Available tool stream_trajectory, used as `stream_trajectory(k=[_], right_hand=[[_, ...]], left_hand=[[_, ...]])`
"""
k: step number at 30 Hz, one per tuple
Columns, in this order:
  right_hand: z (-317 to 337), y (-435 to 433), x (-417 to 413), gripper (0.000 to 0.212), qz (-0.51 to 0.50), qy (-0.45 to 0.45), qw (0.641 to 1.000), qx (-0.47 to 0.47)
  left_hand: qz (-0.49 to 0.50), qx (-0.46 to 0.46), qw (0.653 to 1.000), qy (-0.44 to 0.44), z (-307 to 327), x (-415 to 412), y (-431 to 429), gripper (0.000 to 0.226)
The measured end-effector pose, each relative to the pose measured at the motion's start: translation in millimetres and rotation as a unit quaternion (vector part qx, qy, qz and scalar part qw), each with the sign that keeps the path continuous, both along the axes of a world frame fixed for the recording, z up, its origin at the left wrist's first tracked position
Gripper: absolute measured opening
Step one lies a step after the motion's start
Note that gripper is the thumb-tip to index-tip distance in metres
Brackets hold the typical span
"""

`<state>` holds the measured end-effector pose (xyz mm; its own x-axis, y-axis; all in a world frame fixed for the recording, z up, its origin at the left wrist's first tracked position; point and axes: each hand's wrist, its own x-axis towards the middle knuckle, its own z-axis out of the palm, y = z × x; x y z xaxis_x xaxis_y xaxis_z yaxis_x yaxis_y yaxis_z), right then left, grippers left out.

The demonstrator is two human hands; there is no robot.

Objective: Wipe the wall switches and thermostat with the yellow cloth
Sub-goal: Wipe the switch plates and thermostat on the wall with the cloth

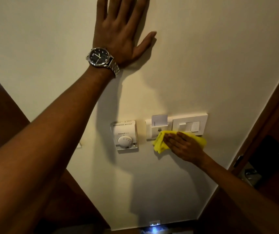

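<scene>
My right hand (182, 146) presses a yellow cloth (160, 143) flat against the cream wall, on the lower edge of the white switch plate (188, 124) and the key card holder (157, 126) with a card in it. The white thermostat (125, 135), with a round dial, hangs just left of the cloth and is untouched. My left hand (120, 29), with a metal wristwatch (101, 58) on the wrist, lies flat on the wall high above the thermostat, fingers spread, holding nothing.
Dark wooden door frames (270, 105) border the wall on both sides. A door latch and handle (247, 173) sit at the right. A small glowing night light (154, 224) is low on the wall near the floor.
</scene>
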<state>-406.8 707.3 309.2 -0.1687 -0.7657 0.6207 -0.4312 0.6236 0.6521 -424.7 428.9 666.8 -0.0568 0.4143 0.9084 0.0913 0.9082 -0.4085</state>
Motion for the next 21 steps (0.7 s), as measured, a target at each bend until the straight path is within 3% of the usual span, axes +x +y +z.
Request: stream_trajectory(k=[5, 8, 13, 16, 18, 21], right_hand=[[21, -82, 2, 0.056, 0.022, -0.013, 0.999, -0.023], [12, -65, 3, 0.053, 0.000, -0.016, 1.000, 0.008], [-19, -24, 24, 0.042, -0.090, -0.079, 0.992, -0.033], [-19, -56, 26, 0.057, -0.104, -0.073, 0.980, -0.151], [-11, -90, 30, 0.068, -0.120, -0.091, 0.947, -0.283], [-12, -120, 33, 0.055, -0.120, -0.139, 0.888, -0.421]], left_hand=[[-0.006, -0.004, 1.000, -0.006, 1, 3, 0, 0.074], [0.001, -0.010, 1.000, -0.003, 3, 3, -3, 0.073], [0.008, -0.004, 1.000, -0.008, 3, 4, 0, 0.075], [0.001, -0.004, 1.000, -0.003, 1, 3, 2, 0.074], [0.001, -0.007, 1.000, 0.003, -3, 0, 0, 0.073], [0.003, -0.003, 1.000, -0.004, -1, 2, -2, 0.074]])
